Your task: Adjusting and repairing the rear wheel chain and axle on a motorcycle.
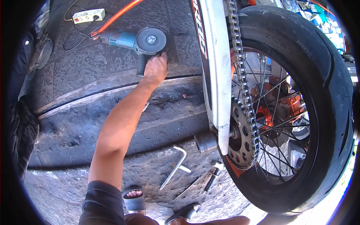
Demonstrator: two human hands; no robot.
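Observation:
My left hand, at the end of a bare forearm with a dark sleeve, reaches down to the ground beside an angle grinder. Its fingers are bent together close under the rim of the grey disc. What they pinch, if anything, is hidden. Just left of the hand, the black side handle sticks out toward me. The grinder has a blue body and lies on its side, disc facing up. My right hand does not show.
A motorcycle rear wheel, chain and white swingarm fill the right side. Nearby lie a T-shaped wrench, a hammer and a dark metal cylinder. A power strip sits far left, near another person's leg.

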